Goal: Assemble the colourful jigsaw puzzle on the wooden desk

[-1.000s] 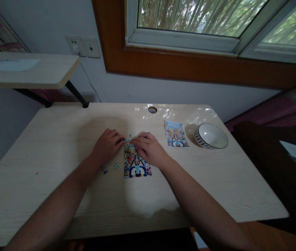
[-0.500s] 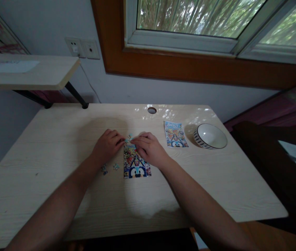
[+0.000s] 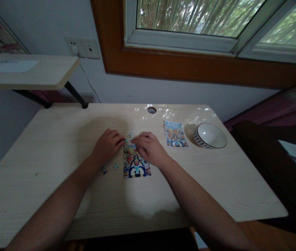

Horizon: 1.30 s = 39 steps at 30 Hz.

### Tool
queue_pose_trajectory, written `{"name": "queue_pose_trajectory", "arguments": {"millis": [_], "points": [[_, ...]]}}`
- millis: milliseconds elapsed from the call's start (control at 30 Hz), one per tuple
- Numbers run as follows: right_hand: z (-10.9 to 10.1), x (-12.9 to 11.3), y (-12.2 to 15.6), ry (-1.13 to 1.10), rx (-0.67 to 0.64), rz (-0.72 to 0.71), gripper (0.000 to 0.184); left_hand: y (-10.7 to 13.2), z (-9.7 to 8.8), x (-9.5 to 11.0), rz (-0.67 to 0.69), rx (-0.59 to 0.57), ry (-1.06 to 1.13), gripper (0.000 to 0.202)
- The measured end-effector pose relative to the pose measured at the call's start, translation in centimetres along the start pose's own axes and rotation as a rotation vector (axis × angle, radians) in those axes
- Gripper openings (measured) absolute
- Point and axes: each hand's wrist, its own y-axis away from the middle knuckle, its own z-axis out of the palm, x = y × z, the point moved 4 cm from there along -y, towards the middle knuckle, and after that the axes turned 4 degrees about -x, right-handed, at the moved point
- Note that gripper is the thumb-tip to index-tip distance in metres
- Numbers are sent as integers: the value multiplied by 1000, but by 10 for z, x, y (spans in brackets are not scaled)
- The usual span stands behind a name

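Note:
A nearly whole jigsaw puzzle (image 3: 137, 167) with a blue cartoon dog's face lies on the table in front of me. My left hand (image 3: 109, 144) is closed at its upper left corner, thumb and fingertips pinching a small light-blue puzzle piece (image 3: 126, 140). My right hand (image 3: 150, 148) rests over the upper right part, fingers stretched toward the same top edge, thumb apart from them; it covers some of the picture. One loose piece (image 3: 129, 136) sits just above the top edge. Left of the puzzle, near my left wrist, lie more loose pieces (image 3: 115, 166) and a dark blue cluster (image 3: 104, 169).
A printed picture card (image 3: 176, 134) with the same dog lies to the right, beside a white bowl (image 3: 212, 136) with a striped outside. Behind are a cable hole (image 3: 152, 110) and a window. A raised shelf (image 3: 30, 75) stands over the table's back left corner.

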Motion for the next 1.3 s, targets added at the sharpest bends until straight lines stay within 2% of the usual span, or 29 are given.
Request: {"name": "queue_pose_trajectory", "arguments": {"millis": [233, 467, 700, 933, 1067, 1200, 1300], "points": [[-1, 0, 0, -18, 4, -2, 41, 0, -2, 1, 6, -10, -8, 18], [-2, 0, 0, -37, 19, -12, 40, 4, -7, -4, -16, 59, 7, 25], [-5, 2, 1, -46, 40, -21, 37, 10, -19, -24, -126, 160, 27, 26], [-8, 6, 2, -53, 77, -13, 34, 18, -47, -52, -227, 284, 87, 26], [-12, 7, 2, -65, 125, 9, 33, 24, -53, -69, -195, 169, 164, 25], [-16, 11, 4, -110, 200, 72, 33, 32, -48, -79, -150, -49, 252, 27], [-18, 16, 6, -132, 272, 143, 34, 35, -42, -79, -117, -142, 278, 26]]}}
